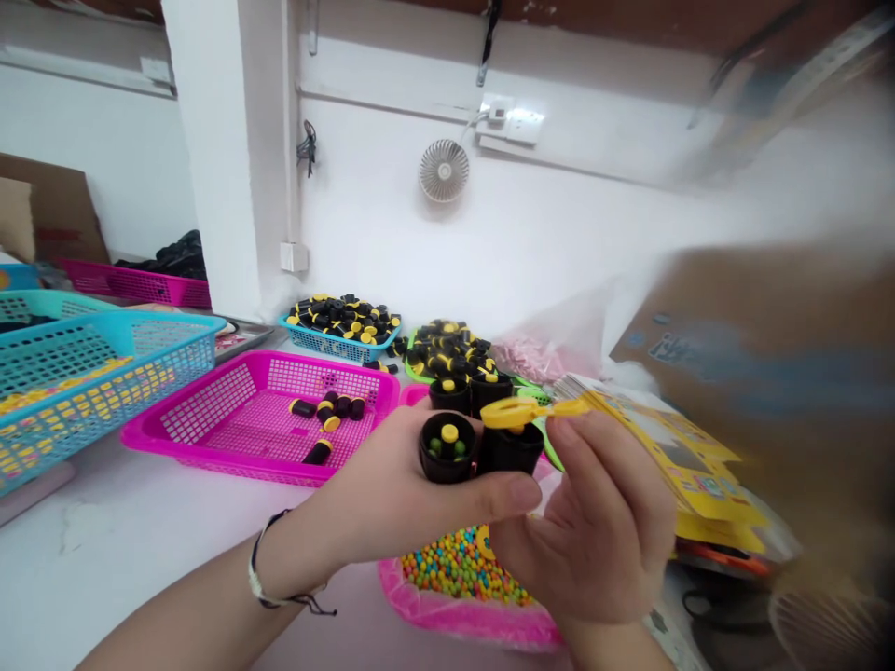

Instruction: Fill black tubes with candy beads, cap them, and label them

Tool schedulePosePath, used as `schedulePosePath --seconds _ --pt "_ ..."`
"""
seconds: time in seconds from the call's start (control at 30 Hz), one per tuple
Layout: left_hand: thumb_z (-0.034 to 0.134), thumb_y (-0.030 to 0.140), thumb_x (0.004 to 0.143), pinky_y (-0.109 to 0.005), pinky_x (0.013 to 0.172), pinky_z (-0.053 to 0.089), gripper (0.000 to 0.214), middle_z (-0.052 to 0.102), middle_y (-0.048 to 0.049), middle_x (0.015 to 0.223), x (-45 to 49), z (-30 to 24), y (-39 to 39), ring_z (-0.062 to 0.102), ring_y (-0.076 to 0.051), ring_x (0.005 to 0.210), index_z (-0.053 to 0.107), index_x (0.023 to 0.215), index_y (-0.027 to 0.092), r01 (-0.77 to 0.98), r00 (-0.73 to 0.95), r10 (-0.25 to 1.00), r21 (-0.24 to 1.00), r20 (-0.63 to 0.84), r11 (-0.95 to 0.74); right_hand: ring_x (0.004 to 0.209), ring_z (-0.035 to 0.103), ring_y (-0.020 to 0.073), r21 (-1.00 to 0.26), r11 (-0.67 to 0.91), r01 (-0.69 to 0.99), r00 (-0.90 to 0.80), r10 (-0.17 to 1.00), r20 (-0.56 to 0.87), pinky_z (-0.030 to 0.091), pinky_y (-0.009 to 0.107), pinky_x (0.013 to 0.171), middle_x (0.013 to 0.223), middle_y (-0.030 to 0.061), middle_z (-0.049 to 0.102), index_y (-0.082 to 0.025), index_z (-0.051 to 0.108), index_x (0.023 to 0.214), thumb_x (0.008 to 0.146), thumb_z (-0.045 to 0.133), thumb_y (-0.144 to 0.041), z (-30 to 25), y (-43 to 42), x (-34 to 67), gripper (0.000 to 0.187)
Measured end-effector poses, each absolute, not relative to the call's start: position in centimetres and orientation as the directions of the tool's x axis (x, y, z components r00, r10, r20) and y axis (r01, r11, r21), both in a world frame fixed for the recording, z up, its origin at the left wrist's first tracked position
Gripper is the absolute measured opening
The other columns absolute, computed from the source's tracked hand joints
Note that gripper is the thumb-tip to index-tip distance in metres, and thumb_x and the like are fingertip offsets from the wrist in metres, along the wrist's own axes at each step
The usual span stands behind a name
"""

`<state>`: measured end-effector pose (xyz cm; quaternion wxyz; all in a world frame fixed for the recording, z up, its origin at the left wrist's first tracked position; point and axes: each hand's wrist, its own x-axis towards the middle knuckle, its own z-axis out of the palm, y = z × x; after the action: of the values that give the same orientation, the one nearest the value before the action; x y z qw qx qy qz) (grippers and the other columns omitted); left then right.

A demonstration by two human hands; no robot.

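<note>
My left hand (392, 485) is closed round several small black cups (447, 447), held upright in a cluster; one open cup shows coloured beads and a yellow centre. My right hand (601, 531) pinches a yellow cap (514, 412) and holds it on top of the cup at the right of the cluster. Below both hands lies a pink bag of small coloured beads (461, 568). A cord bracelet circles my left wrist.
A pink basket (230, 419) with a few black-and-yellow capped cups sits to the left, with blue baskets (90, 373) beyond it. Behind are a blue basket (342, 326) and a green one (447, 349) heaped with capped cups. Yellow printed cards (671, 447) lie to the right.
</note>
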<state>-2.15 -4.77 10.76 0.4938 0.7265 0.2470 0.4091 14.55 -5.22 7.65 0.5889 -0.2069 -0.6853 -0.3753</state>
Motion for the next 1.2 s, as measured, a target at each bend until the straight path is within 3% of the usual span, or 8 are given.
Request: schedulePosePath --seconds 0.13,0.2,0.37,0.47,0.67,0.8,0.93,1.2 --pt "0.072 0.039 0.083 -0.025 0.071 0.048 0.022 0.068 0.0012 0.089 -2.0 10.7 -4.6 0.061 -0.016 0.083 0.069 0.095 0.02 -0.119 0.549 0.762 0.935 0.342 -0.334 0.105 0.063 0.0255 0.068 0.87 0.489 -0.039 -0.056 0.998 0.057 0.048 0.093 0.117 0.0073 0.061 -0.023 0.059 0.12 0.062 0.068 0.005 7.5 -4.6 14.0 0.065" --pt "0.072 0.039 0.083 -0.026 0.076 0.049 0.025 0.069 0.0007 0.095 -2.0 10.7 -4.4 0.062 -0.016 0.088 0.069 0.101 0.022 -0.144 0.541 0.768 0.938 0.342 -0.316 0.113 0.06 0.0267 -0.002 0.932 0.363 0.019 -0.006 1.0 0.057 0.051 0.092 0.127 0.0069 0.057 -0.028 0.053 0.126 0.062 0.065 0.009 7.4 -4.3 13.8 0.075" --pt "0.075 0.036 0.081 -0.024 0.071 0.047 0.021 0.067 0.0025 0.088 -1.9 10.4 -4.4 0.06 -0.014 0.081 0.068 0.096 0.022 -0.097 0.567 0.768 0.95 0.298 -0.296 0.134 0.047 0.0303 -0.244 0.916 0.318 -0.189 0.313 0.931 0.045 0.055 0.109 0.144 0.0121 0.048 -0.024 0.033 0.148 0.07 0.061 0.003 7.6 -5.0 14.7 0.087" --pt "0.075 0.04 0.08 -0.025 0.07 0.047 0.026 0.064 0.0022 0.085 -1.8 10.3 -4.3 0.059 -0.015 0.081 0.066 0.095 0.021 -0.063 0.564 0.783 0.959 0.262 -0.276 0.128 0.053 0.0271 -0.308 0.877 0.369 -0.245 0.411 0.878 0.046 0.048 0.109 0.135 0.0094 0.056 -0.024 0.04 0.144 0.072 0.062 0.003 7.8 -5.5 15.2 0.08" --pt "0.072 0.043 0.083 -0.023 0.068 0.043 0.025 0.056 0.0037 0.08 -1.8 10.2 -4.1 0.051 -0.011 0.076 0.063 0.086 0.02 -0.098 0.549 0.76 0.929 0.349 -0.356 0.123 0.057 0.0264 -0.149 0.948 0.281 -0.195 0.208 0.959 0.047 0.052 0.109 0.124 0.0056 0.061 -0.026 0.052 0.135 0.07 0.062 0.01 8.2 -5.4 15.0 0.075" --pt "0.072 0.042 0.083 -0.021 0.055 0.035 0.03 0.047 0.0042 0.069 -1.9 10.3 -4.4 0.042 -0.009 0.065 0.058 0.076 0.016 -0.084 0.558 0.746 0.919 0.364 -0.386 0.116 0.06 0.0227 -0.019 0.931 0.365 -0.212 0.103 0.972 0.051 0.043 0.103 0.122 0.006 0.061 -0.023 0.052 0.137 0.07 0.063 0.011 8.4 -5.6 15.1 0.075" --pt "0.074 0.036 0.081 -0.019 0.056 0.037 0.024 0.05 0.0045 0.071 -2.1 10.5 -4.6 0.045 -0.009 0.065 0.06 0.077 0.017 -0.055 0.588 0.733 0.921 0.342 -0.386 0.12 0.056 0.0211 0.015 0.909 0.417 -0.302 0.122 0.946 0.048 0.036 0.107 0.128 0.0079 0.059 -0.015 0.054 0.133 0.072 0.062 0.009 8.7 -6.0 15.5 0.067" --pt "0.071 0.029 0.083 -0.018 0.061 0.043 0.011 0.063 0.0056 0.079 -2.0 10.8 -4.6 0.055 -0.009 0.07 0.068 0.089 0.021 -0.053 0.615 0.688 0.891 0.385 -0.45 0.123 0.057 0.0265 -0.067 0.947 0.313 -0.353 0.182 0.918 0.05 0.041 0.106 0.133 0.011 0.058 -0.011 0.052 0.134 0.068 0.056 0.012 8.5 -6.0 15.5 0.07"
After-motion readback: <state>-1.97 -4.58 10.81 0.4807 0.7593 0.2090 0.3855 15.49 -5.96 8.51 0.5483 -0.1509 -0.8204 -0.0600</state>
